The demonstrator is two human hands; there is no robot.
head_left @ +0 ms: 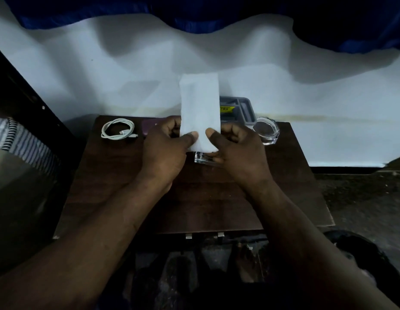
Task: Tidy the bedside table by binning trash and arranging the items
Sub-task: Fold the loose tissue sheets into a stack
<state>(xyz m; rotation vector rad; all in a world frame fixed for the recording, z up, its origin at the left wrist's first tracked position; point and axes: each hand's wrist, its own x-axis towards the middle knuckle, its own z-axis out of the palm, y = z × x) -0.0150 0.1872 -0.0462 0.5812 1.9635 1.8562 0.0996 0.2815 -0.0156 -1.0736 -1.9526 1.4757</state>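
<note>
Folded white paper (200, 108) stands upright over the bench (118, 175) centre, its lower end pinched between thumb and fingers of both the left hand (165, 151) and right hand (239, 151). It looks like sorting: next, bin it, or lay it flat near the grey tray (247, 108) at twelve o'clock.

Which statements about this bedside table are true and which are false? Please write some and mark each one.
1. The left hand and the right hand both hold the white paper. True.
2. The white cable lies on the right side of the table. False: it lies coiled at the back left.
3. A clear glass dish stands to the right of the grey tray. True.
4. The paper is crumpled into a ball. False: it is a flat, tall rectangle.
</note>
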